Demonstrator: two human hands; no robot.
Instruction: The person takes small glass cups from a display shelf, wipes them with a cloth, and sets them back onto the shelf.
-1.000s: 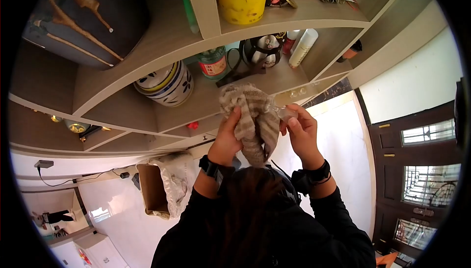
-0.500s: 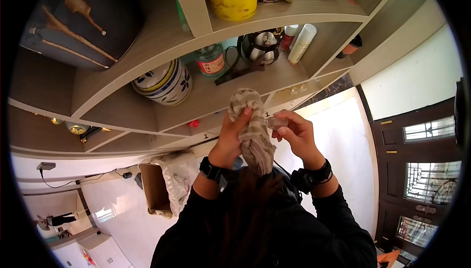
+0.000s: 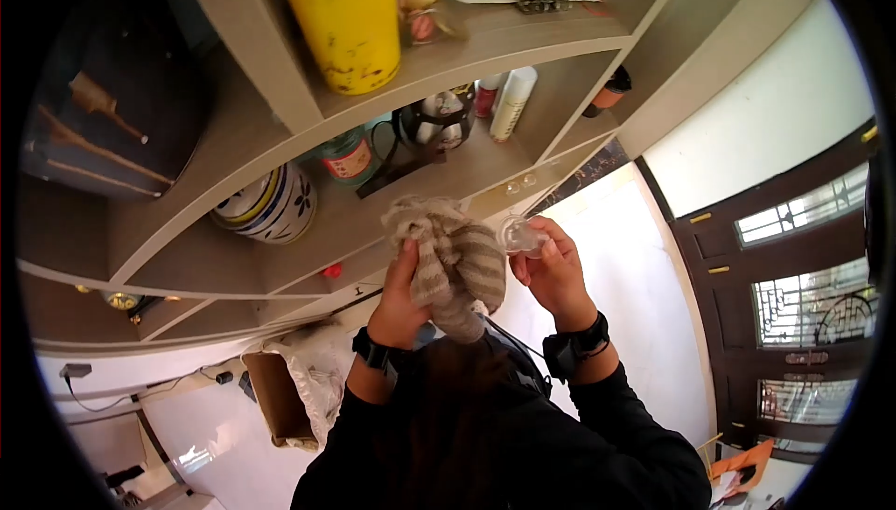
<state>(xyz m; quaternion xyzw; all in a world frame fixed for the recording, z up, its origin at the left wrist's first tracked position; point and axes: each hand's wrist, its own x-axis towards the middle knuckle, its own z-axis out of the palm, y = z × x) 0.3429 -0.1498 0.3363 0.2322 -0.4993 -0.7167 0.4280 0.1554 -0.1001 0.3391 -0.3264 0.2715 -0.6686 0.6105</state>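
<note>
A striped grey-brown cloth (image 3: 453, 263) is bunched up in my left hand (image 3: 399, 305), with the thumb pressed over its front. Just right of the cloth, my right hand (image 3: 553, 272) pinches a small clear glass object (image 3: 519, 234) between thumb and fingers. The round rim of this object faces up and left, close to the cloth's edge but apart from it. Both hands are in front of the curved shelf unit (image 3: 392, 90), below its middle shelf.
On the shelves stand a yellow bucket (image 3: 345, 20), a striped ceramic jar (image 3: 271, 204), a labelled bottle (image 3: 349, 157) and a white spray can (image 3: 513, 104). A lined box (image 3: 280, 398) is on the floor at lower left. Dark doors (image 3: 793, 295) stand at right.
The view has turned, so the shelves appear further left. The cloth is bunched wider, and the clear object has come away from it, its rim now showing in my right hand.
</note>
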